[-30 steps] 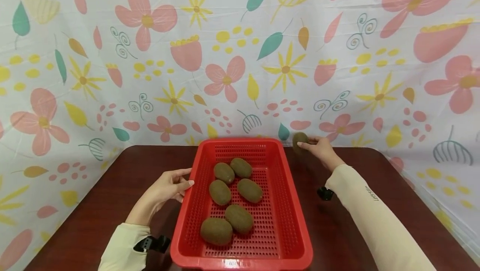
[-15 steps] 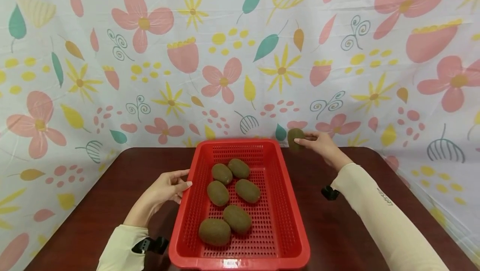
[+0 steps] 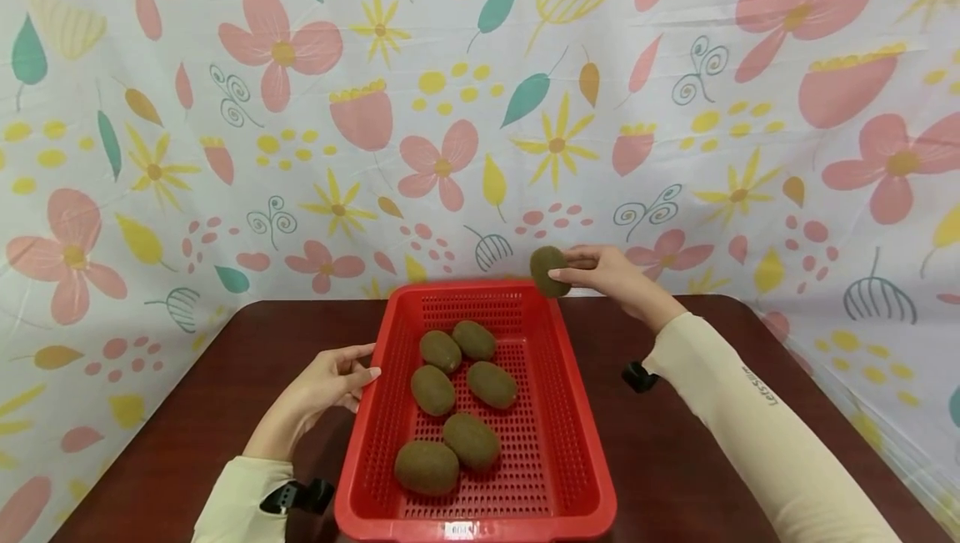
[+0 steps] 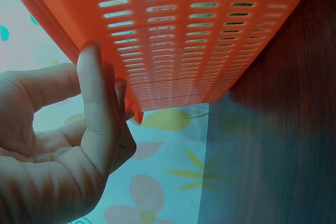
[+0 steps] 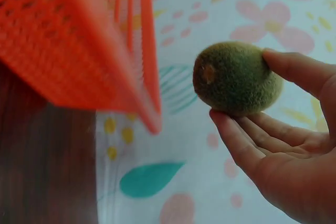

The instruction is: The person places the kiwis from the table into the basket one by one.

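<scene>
A brown fuzzy kiwi is pinched between the thumb and fingers of my right hand, held up over the far right corner of the red plastic basket. In the right wrist view, the kiwi shows its stem end, apart from the basket's rim. Beside the basket's left wall, my left hand touches the rim with relaxed fingers and thumb, as the left wrist view also shows. Several more kiwis lie inside the basket, mostly along its left and middle.
The basket stands on a dark brown table, which extends on both sides of it. Behind the table hangs a white cloth with a flower pattern. Small black wrist devices sit at both sleeves.
My right hand has carried the kiwi leftward and slightly up, from beside the basket to over its far right corner. My left hand stays at the rim.
</scene>
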A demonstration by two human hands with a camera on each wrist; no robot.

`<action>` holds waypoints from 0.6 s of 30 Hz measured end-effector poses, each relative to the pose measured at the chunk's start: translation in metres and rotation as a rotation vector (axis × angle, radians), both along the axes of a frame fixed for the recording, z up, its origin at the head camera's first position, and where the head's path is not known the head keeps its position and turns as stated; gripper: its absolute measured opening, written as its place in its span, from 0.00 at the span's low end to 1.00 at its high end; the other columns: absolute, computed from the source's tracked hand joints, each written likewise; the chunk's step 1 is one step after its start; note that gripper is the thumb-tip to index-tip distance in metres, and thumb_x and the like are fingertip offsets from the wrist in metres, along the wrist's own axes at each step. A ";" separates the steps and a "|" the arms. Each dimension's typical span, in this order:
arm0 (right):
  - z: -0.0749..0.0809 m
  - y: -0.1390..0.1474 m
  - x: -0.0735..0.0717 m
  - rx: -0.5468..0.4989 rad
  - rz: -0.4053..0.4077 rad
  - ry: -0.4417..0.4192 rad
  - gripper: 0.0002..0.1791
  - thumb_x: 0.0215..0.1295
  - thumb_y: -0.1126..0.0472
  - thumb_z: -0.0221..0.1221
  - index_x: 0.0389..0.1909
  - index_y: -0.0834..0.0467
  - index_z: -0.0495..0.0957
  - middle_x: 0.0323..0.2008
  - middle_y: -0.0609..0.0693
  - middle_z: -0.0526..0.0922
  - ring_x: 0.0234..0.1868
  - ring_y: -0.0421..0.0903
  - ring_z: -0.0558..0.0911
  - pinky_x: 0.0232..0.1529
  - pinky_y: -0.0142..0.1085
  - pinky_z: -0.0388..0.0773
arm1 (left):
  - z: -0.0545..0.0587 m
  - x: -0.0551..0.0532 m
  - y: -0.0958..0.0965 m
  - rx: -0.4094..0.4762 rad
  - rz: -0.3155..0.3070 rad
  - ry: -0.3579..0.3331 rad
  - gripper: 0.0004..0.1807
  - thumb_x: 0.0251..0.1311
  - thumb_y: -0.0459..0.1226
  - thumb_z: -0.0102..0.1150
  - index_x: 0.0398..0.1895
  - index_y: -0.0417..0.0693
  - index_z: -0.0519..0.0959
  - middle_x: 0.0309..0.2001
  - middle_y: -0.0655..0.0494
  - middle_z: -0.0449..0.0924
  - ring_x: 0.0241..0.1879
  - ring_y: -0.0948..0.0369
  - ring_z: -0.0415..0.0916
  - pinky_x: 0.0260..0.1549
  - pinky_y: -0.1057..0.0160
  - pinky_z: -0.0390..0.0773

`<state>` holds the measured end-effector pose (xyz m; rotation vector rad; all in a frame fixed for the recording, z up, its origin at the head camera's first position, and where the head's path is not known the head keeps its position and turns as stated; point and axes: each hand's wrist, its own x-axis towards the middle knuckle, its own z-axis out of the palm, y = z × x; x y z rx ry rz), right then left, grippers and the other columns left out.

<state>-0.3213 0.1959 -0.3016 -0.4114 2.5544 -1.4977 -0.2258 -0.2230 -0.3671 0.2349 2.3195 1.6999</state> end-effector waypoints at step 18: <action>0.007 -0.076 0.026 0.215 0.324 0.020 0.33 0.56 0.48 0.68 0.60 0.61 0.75 0.57 0.55 0.78 0.57 0.51 0.76 0.55 0.46 0.76 | 0.002 0.003 0.001 0.007 -0.003 -0.009 0.33 0.67 0.36 0.56 0.71 0.33 0.58 0.33 0.44 0.75 0.27 0.54 0.81 0.30 0.55 0.84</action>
